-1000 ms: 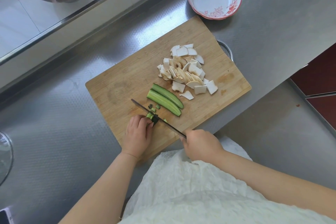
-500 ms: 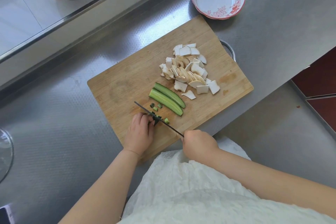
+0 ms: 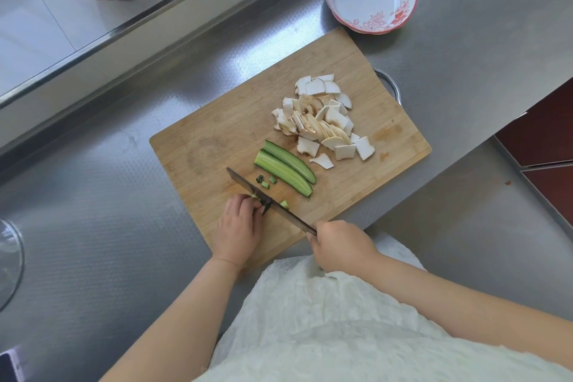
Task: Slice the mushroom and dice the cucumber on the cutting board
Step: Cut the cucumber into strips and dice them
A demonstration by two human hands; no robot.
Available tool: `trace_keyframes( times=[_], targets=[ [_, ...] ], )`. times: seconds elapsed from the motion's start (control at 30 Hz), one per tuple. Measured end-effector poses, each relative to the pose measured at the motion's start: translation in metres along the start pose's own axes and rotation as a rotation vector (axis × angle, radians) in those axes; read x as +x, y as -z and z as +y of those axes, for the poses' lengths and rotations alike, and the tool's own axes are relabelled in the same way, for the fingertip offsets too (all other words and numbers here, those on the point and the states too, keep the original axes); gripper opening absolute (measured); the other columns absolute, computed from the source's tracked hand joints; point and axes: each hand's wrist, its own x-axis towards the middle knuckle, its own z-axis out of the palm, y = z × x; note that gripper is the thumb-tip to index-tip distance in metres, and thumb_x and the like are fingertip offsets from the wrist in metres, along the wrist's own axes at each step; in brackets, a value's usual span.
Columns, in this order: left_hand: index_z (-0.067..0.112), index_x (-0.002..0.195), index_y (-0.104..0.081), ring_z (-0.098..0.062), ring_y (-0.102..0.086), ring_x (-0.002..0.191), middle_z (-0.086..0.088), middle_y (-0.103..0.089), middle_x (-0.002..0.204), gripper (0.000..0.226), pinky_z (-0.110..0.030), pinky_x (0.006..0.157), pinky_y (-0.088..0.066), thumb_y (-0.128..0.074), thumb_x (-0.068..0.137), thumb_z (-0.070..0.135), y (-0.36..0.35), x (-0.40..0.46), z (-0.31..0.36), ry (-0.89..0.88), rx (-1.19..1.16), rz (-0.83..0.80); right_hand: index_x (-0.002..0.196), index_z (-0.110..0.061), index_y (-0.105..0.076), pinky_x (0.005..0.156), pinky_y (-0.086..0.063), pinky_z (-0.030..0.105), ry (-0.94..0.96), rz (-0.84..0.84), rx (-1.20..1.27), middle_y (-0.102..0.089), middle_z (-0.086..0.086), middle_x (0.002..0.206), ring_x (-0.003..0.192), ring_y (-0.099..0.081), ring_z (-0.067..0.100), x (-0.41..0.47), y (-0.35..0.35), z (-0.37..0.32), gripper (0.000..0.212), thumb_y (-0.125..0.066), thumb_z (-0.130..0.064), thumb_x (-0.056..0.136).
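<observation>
Left hand [image 3: 238, 226] is curled over a short cucumber strip [image 3: 255, 196] at the near-left part of the cutting board [image 3: 217, 146]; fingertips are bent down onto it, pinning it. Most of the strip is hidden under the fingers, only a green sliver is seen at the knuckles.

Right hand [image 3: 338, 246] is wrapped around the knife handle, just off the board's near edge. The knife [image 3: 269, 201] is laid diagonally, tip pointing far-left, blade touching or just beside the left fingertips. Whether the edge is down on the board cannot be told.

Key relation: the pinned strip's long axis appears to run roughly across the blade, so the next cut is judged to land at the exposed end just beside the left knuckles. Very little stock looks left there; finger clearance is the risk.

A few diced bits [image 3: 266, 182] are scattered just beyond the blade, one more cube [image 3: 284, 204] on its right side. Two long cucumber quarters [image 3: 286, 166] lie side by side further out, parallel, uncut, nearer to the left hand for fetching. Mushroom slices [image 3: 322, 121] are piled beyond them, far-right on the board: slicing judged done, dicing barely begun.
</observation>
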Motion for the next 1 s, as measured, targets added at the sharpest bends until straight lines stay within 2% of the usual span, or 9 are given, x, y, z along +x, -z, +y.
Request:
trace_keyframes(
  times=[0.1, 0.37, 0.5, 0.6, 0.67, 0.73, 0.9, 0.97, 1.0],
  targets=[
    [0.003, 0.090, -0.064, -0.025, -0.053, 0.080, -0.008, -0.056, 0.089, 0.029, -0.039, 0.060, -0.048, -0.046, 0.094, 0.026, -0.001, 0.000, 0.000, 0.007, 0.011, 0.001, 0.104, -0.010, -0.058, 0.061, -0.035, 0.030, 0.023, 0.013, -0.036, -0.065, 0.011, 0.098, 0.090, -0.061, 0.031, 0.001, 0.000, -0.002, 0.027, -0.038, -0.028, 0.102],
    [0.003, 0.087, -0.063, -0.026, -0.053, 0.076, -0.010, -0.057, 0.086, 0.026, -0.036, 0.056, -0.046, -0.048, 0.093, 0.023, -0.003, -0.001, 0.002, -0.043, 0.049, 0.063, 0.103, -0.011, -0.058, 0.059, -0.033, 0.030, -0.006, -0.021, -0.060, -0.064, 0.010, 0.099, 0.090, -0.061, 0.030, 0.004, -0.001, -0.003, 0.021, -0.041, -0.022, 0.100],
    [0.004, 0.086, -0.063, -0.026, -0.053, 0.077, -0.010, -0.059, 0.086, 0.027, -0.036, 0.059, -0.046, -0.048, 0.093, 0.024, -0.003, -0.001, 0.002, -0.052, 0.060, 0.056, 0.101, -0.010, -0.059, 0.047, -0.027, 0.026, -0.043, -0.060, -0.083, -0.054, 0.003, 0.079, 0.075, -0.052, 0.027, 0.008, -0.002, -0.005, 0.017, -0.043, -0.015, 0.098],
    [0.004, 0.087, -0.063, -0.025, -0.051, 0.078, -0.010, -0.058, 0.087, 0.026, -0.037, 0.059, -0.046, -0.048, 0.093, 0.024, -0.004, -0.002, 0.002, -0.052, 0.084, 0.062, 0.101, -0.010, -0.060, 0.049, -0.030, 0.027, -0.066, -0.068, -0.102, -0.058, 0.005, 0.085, 0.079, -0.055, 0.027, 0.010, -0.002, -0.006, 0.017, -0.043, -0.014, 0.097],
    [0.004, 0.088, -0.062, -0.024, -0.049, 0.079, -0.010, -0.058, 0.088, 0.028, -0.038, 0.059, -0.047, -0.047, 0.094, 0.027, -0.004, -0.002, 0.002, -0.049, 0.099, 0.060, 0.096, -0.011, -0.059, 0.045, -0.027, 0.026, -0.077, -0.070, -0.100, -0.050, 0.001, 0.074, 0.073, -0.050, 0.024, 0.010, -0.003, -0.005, 0.016, -0.044, -0.013, 0.096],
    [0.004, 0.093, -0.061, -0.023, -0.047, 0.083, -0.011, -0.058, 0.093, 0.032, -0.037, 0.060, -0.049, -0.047, 0.093, 0.033, -0.002, -0.003, 0.006, -0.007, 0.110, 0.060, 0.088, -0.014, -0.056, 0.045, -0.027, 0.025, -0.089, -0.068, -0.079, -0.041, -0.002, 0.067, 0.071, -0.048, 0.022, 0.012, -0.003, -0.002, 0.015, -0.044, -0.015, 0.097],
    [0.005, 0.123, -0.047, -0.025, -0.044, 0.106, -0.014, -0.050, 0.120, 0.059, -0.042, 0.087, -0.047, -0.048, 0.086, 0.051, 0.006, -0.022, 0.012, 0.172, 0.155, -0.024, 0.083, -0.016, -0.051, 0.056, -0.037, 0.028, -0.090, -0.051, -0.011, -0.045, -0.001, 0.069, 0.072, -0.052, 0.023, 0.015, -0.002, 0.006, 0.021, -0.043, -0.027, 0.099],
    [0.005, 0.126, -0.047, -0.026, -0.048, 0.104, -0.012, -0.050, 0.120, 0.066, -0.041, 0.086, -0.046, -0.047, 0.085, 0.057, 0.011, -0.029, 0.011, 0.243, 0.183, -0.078, 0.088, -0.015, -0.055, 0.059, -0.039, 0.029, -0.083, -0.050, 0.005, -0.050, 0.001, 0.073, 0.073, -0.052, 0.024, 0.015, 0.000, 0.007, 0.024, -0.041, -0.030, 0.100],
    [0.005, 0.124, -0.049, -0.026, -0.052, 0.098, -0.011, -0.052, 0.117, 0.066, -0.040, 0.079, -0.047, -0.046, 0.085, 0.058, 0.014, -0.031, 0.012, 0.258, 0.203, -0.104, 0.093, -0.013, -0.057, 0.061, -0.040, 0.030, -0.080, -0.050, 0.009, -0.053, 0.004, 0.077, 0.073, -0.051, 0.025, 0.015, 0.002, 0.007, 0.025, -0.041, -0.031, 0.100]
  ],
)
